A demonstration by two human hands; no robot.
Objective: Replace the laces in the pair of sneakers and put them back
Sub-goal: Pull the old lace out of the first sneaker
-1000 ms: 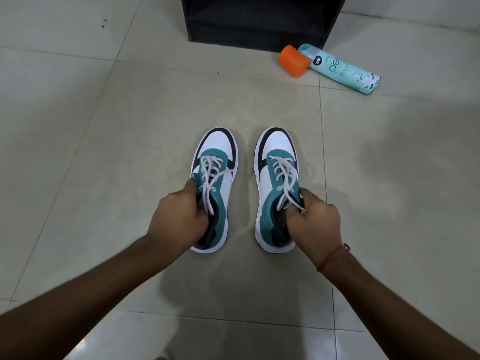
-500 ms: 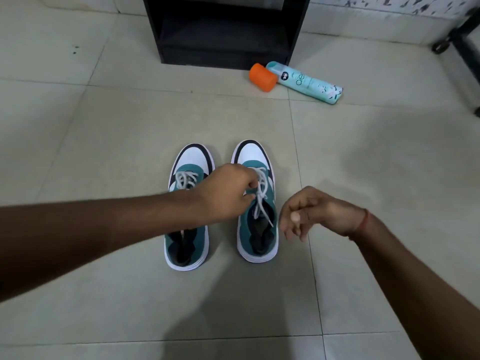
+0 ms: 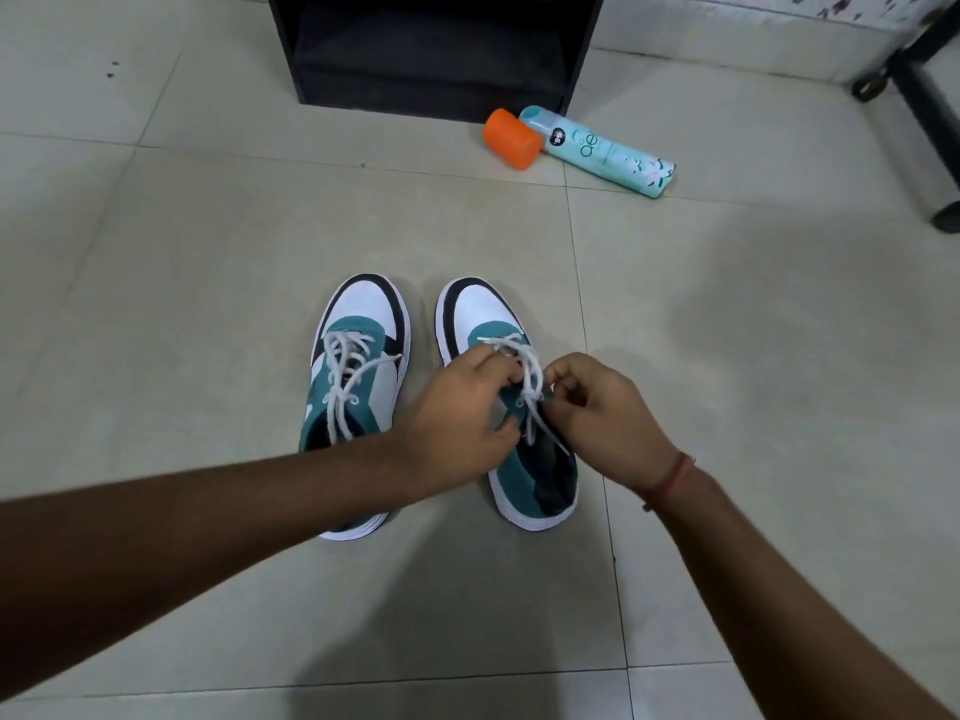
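Two white, teal and black sneakers stand side by side on the tiled floor, toes pointing away from me. The left sneaker (image 3: pixel 358 366) has loose white laces, and my left forearm crosses over its heel. Over the right sneaker (image 3: pixel 483 314), both hands work on its white lace (image 3: pixel 532 387). My left hand (image 3: pixel 457 423) pinches the lace from the left, fingers curled. From the right, my right hand (image 3: pixel 602 418) pinches the same lace near the upper eyelets. The sneaker's middle is hidden under my hands.
A black open shelf unit (image 3: pixel 436 49) stands at the far side. An orange cap (image 3: pixel 511 138) and a teal spray can (image 3: pixel 608 150) lie on the floor in front of it. A black furniture leg with a foot (image 3: pixel 930 122) is at the far right.
Both hands let go of the sneakers' heels. My left hand crossed over to the right sneaker's laces, and my right hand has now come in to pinch the same lace.
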